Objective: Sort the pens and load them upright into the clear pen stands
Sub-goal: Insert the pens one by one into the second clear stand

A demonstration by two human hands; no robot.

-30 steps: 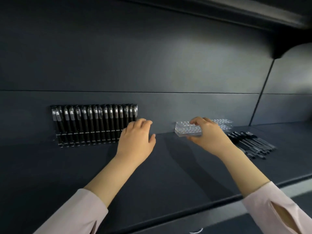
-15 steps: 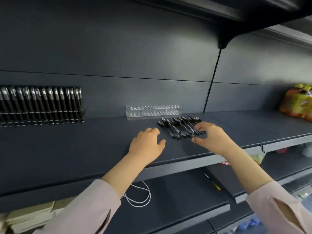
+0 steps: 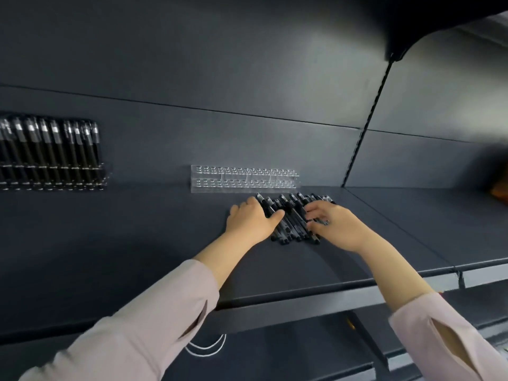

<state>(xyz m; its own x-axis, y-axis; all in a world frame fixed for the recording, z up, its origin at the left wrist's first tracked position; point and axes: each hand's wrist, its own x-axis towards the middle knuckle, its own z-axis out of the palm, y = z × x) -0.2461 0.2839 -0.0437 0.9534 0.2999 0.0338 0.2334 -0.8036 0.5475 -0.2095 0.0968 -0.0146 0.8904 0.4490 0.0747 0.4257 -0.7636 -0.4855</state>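
At the left edge of the frame, a full stand (image 3: pixel 52 158) sits at the back of the shelf (image 3: pixel 137 243), packed with a row of black, silver-banded barrels standing upright. It is blurred, so a count is not possible.

The left sleeve (image 3: pixel 132 328), pale pink, rises from the lower left corner. The bare forearm runs up and to the right across the shelf. The left hand (image 3: pixel 251 220) lies palm down at the left side of the loose pens (image 3: pixel 291 218). Its fingers curl round the far left edge of the heap and the thumb is stretched to the right across the top of several barrels, so it grips that side.

Just behind the hands, against the back wall, stands the empty stand (image 3: pixel 243 178), clear, with two stepped rows of holes. The loose pens lie flat in a crossed heap right in front of its right half, close to it. I cannot tell whether they touch it.

The right hand (image 3: pixel 334 224) comes in from the lower right, wrist bent. Its fingers are bent down onto the right side of the heap and the thumb is tucked below them, pinching pens. How many it holds is hidden.

Below the shelf's front lip, a white cable (image 3: pixel 206 349) loops on the lower level. To the right of the hands, a slotted rail (image 3: pixel 365 119) climbs the wall, and an orange object (image 3: pixel 499 191) is blurred at the right edge.
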